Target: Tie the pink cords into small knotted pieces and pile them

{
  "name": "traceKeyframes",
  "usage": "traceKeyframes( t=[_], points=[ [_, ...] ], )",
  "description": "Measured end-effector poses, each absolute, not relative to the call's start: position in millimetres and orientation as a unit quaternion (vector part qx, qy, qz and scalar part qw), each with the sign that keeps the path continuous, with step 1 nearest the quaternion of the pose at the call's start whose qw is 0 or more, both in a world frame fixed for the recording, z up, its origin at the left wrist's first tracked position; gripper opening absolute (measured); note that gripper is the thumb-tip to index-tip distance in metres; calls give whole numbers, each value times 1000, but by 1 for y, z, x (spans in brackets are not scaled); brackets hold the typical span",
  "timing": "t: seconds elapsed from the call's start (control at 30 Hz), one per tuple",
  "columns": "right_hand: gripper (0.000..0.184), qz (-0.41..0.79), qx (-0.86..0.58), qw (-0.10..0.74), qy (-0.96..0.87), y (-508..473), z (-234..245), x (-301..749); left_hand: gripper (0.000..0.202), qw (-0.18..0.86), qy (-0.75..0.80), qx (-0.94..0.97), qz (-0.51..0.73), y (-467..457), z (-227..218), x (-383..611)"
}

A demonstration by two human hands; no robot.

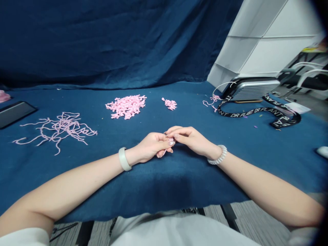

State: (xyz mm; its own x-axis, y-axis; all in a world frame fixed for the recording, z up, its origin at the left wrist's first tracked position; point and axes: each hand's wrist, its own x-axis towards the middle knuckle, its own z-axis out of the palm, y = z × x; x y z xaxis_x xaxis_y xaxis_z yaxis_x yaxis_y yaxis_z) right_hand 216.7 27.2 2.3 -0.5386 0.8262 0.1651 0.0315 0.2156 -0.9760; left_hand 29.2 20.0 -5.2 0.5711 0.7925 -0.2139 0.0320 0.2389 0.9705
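Observation:
Both hands meet over the blue cloth near the front of the table. My left hand (pixel 153 146) is closed, thumb against fingers, pinching a small piece of pink yarn (pixel 171 139). Curved over from the other side, my right hand (pixel 194 138) has its thumb and fingertips closed at the same yarn; fingers partly hide it. Behind the hands lie a large pile of small pink knotted yarn pieces (pixel 126 106) and a smaller pile of similar pieces (pixel 170 104). Loose pink yarn strands (pixel 67 127) lie tangled on the left.
At the far left lies a dark flat device (pixel 16 112). On the right, a black lettered strap (pixel 246 113) runs beside a ribbed silver case (pixel 256 89), with pink yarn scraps (pixel 214 99) near it. A blue curtain (pixel 115 41) hangs behind the table.

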Motion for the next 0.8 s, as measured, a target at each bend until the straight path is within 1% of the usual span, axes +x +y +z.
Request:
traceKeyframes(
  t=[0.1, 0.43, 0.8],
  points=[
    [17, 559, -314, 385, -664, 27, 2, 217, 30, 685, 371, 557, 289, 19, -5, 30],
    [17, 542, -320, 357, -690, 25, 2, 214, 31, 687, 385, 536, 303, 18, -4, 31],
    [16, 551, -325, 365, -676, 24, -4, 209, 28, 687, 391, 539, 292, 19, -4, 30]
  ],
)
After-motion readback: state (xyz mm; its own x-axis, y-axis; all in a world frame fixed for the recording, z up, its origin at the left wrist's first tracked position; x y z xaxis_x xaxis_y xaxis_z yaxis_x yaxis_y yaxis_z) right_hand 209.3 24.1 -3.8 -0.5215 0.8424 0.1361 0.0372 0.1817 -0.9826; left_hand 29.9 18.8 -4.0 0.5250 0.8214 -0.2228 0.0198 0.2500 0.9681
